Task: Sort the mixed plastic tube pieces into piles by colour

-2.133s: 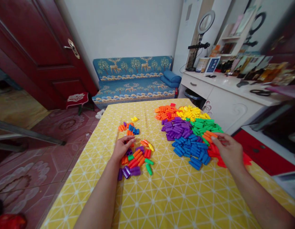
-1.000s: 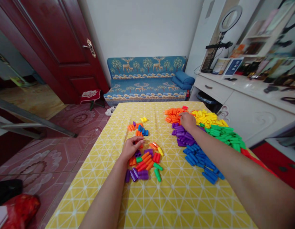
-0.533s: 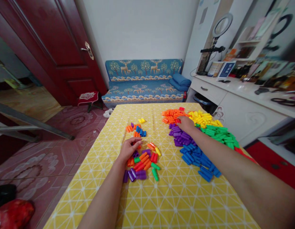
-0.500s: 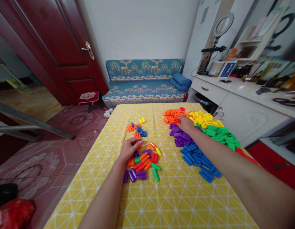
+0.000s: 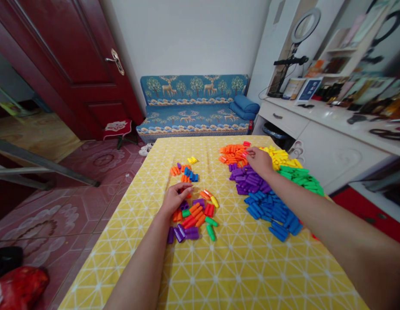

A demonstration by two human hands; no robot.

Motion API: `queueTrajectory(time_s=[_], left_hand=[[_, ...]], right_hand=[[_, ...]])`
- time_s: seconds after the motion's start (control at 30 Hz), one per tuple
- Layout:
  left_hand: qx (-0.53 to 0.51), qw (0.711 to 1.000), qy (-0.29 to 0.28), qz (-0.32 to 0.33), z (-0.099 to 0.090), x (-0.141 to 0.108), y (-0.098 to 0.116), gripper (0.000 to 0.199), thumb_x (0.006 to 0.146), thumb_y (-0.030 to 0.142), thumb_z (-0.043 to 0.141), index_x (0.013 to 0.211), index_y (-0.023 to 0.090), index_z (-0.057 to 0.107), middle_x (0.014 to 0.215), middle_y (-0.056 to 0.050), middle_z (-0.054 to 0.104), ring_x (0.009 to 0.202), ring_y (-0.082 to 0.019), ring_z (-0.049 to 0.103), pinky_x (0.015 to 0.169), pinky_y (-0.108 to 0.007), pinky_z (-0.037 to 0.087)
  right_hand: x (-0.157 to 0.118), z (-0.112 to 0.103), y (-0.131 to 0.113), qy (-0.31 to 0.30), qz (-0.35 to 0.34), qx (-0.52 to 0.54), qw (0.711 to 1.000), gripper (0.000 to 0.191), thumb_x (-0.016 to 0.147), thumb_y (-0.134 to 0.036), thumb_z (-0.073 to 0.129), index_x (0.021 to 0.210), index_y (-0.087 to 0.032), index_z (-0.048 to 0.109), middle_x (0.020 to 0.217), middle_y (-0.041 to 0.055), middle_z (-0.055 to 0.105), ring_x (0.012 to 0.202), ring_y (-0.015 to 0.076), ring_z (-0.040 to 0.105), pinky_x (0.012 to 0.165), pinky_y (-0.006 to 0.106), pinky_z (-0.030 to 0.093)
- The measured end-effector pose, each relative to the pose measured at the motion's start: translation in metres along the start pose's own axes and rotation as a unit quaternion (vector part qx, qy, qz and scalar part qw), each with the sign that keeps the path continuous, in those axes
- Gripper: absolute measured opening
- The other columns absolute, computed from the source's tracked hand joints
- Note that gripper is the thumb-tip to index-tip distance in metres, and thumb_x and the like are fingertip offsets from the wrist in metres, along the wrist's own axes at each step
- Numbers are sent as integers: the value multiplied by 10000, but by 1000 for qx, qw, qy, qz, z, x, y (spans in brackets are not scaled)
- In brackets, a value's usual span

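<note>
My right hand (image 5: 260, 161) pinches a small red piece (image 5: 245, 154) at the edge of the orange pile (image 5: 232, 151). Around it are a yellow pile (image 5: 280, 157), a purple pile (image 5: 248, 180), a blue pile (image 5: 271, 210) and a green pile (image 5: 299, 179) of small plastic tubes. On the left, my left hand (image 5: 176, 198) rests over a mixed group of orange, purple, red and green pieces (image 5: 196, 215). Its fingers are curled with the tips close together; what they hold, if anything, is hidden. Behind it lie blue pieces (image 5: 190, 175) and yellow pieces (image 5: 192, 160).
A yellow patterned cloth (image 5: 225, 271) covers the table. Beyond it stands a blue sofa (image 5: 196, 113). A white dresser (image 5: 329, 142) with a ring light (image 5: 305, 26) is at the right, a red stool (image 5: 117, 128) and a dark red door (image 5: 73, 56) at the left.
My right hand has moved slightly right and away from me, with the red piece now showing at its fingertips. My left hand stays over the mixed group. The camera view has shifted slightly.
</note>
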State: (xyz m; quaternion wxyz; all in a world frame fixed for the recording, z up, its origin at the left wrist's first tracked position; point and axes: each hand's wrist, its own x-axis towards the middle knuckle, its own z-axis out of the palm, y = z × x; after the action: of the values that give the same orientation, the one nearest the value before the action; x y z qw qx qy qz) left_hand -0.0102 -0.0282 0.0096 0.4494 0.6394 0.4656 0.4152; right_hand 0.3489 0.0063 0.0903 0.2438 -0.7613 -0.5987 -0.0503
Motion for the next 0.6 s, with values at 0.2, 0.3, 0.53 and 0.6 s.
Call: queueTrajectory(time_s=[0.2, 0.3, 0.53, 0.6], left_hand=[[3, 1000, -5, -6, 1, -1, 5, 444, 727, 509, 683, 990, 153, 715, 911, -91, 743, 823, -221, 677, 711, -292, 514], [-5, 1000, -1, -12, 2, -2, 7, 465, 707, 525, 693, 986, 153, 718, 890, -86, 744, 806, -220, 675, 695, -289, 516], [-8, 1000, -4, -16, 1, -2, 5, 458, 700, 518, 706, 983, 158, 717, 930, -86, 739, 808, -206, 668, 683, -268, 509], [-6, 1000, 1, -15, 1, -2, 4, 461, 697, 519, 708, 982, 156, 718, 926, -87, 739, 809, -206, 667, 686, -267, 506]], right_hand=[[-77, -57, 66, 87, -17, 229, 969, 237, 749, -302, 589, 934, -179, 672, 857, 53, 706, 775, 188, 651, 747, 324, 527], [-127, -78, 102, 77, 20, 214, 974, 256, 772, -391, 593, 919, -199, 677, 846, 48, 711, 769, 202, 656, 729, 339, 528], [-206, -87, 142, 46, -2, 112, 993, 257, 813, -426, 574, 915, -226, 698, 880, 45, 730, 814, 235, 681, 747, 370, 527], [-216, -85, 144, 38, -54, 69, 995, 247, 828, -420, 561, 902, -232, 704, 882, 44, 732, 811, 233, 679, 773, 385, 516]])
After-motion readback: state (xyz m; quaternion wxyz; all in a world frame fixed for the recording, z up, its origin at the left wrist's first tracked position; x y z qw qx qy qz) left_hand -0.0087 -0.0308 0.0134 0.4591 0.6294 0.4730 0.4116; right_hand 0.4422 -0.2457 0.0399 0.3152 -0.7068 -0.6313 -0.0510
